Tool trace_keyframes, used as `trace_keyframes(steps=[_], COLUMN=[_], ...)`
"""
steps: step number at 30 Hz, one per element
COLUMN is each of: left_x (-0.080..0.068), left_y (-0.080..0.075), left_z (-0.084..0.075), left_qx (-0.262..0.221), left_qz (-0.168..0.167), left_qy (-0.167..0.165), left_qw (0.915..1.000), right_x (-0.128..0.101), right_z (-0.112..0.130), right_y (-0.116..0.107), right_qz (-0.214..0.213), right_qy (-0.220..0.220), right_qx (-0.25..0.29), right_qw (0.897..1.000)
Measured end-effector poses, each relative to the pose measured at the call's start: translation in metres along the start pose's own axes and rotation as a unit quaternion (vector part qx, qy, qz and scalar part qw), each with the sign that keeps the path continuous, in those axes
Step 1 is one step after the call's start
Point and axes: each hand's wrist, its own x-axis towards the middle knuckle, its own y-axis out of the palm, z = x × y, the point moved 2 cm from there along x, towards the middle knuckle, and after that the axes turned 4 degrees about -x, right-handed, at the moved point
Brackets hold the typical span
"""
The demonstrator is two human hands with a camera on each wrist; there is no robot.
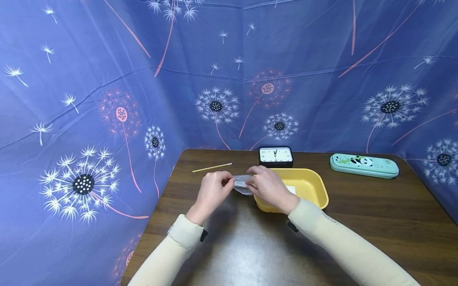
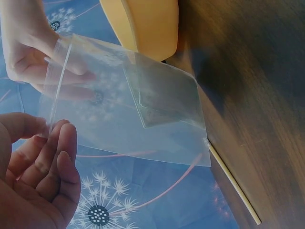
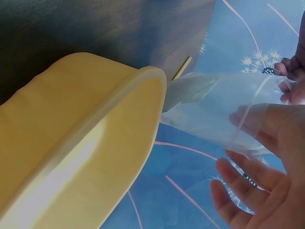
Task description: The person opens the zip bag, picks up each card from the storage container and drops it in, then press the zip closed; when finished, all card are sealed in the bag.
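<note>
A clear zip bag (image 2: 105, 129) hangs between my two hands above the table, with thin greyish-green square sheets (image 2: 167, 100) at its far end. My left hand (image 1: 214, 188) pinches one end of the bag's zip edge between thumb and fingers. At the other end of that edge, my right hand (image 1: 270, 188) holds the plastic, its remaining fingers spread apart. Some right fingertips (image 3: 243, 119) show through the film; whether they are inside or behind it I cannot tell. The yellow bin (image 1: 315, 186) stands beneath my right wrist, a white piece (image 1: 291, 189) partly visible in it.
A thin yellow stick (image 1: 212, 167) lies beyond my left hand on the brown table (image 1: 250, 246). Behind the bin stands a black-framed clock (image 1: 275, 155). At the back right is a mint tin case (image 1: 364, 165) with a panda picture. Patterned blue cloth hangs around the table.
</note>
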Motion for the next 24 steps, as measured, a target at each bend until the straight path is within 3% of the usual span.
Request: trace_keyframes(steps=[7,16,20,24], left_x=[-0.001,0.0,0.0,0.0], left_y=[-0.001,-0.002,-0.001,-0.001], left_z=[0.001,0.001,0.001,0.001], left_qx=[0.0,-0.006,-0.007,-0.008], left_qz=[0.004,0.002,0.007,0.009], left_qy=[-0.003,0.0,-0.004,-0.005], left_qw=[1.0,1.0,0.9999,0.9999], right_x=[-0.001,-0.006,-0.014,-0.025], right_z=[0.0,-0.003,-0.022,-0.048], right_y=[-0.01,-0.04,-0.043,-0.035], right_qz=[-0.032,-0.114,-0.099,-0.046], right_qy=[-0.008,-0.028,0.012,0.069], right_qx=[0.028,0.02,0.008,-0.007], right_qw=[0.999,0.993,0.995,0.997])
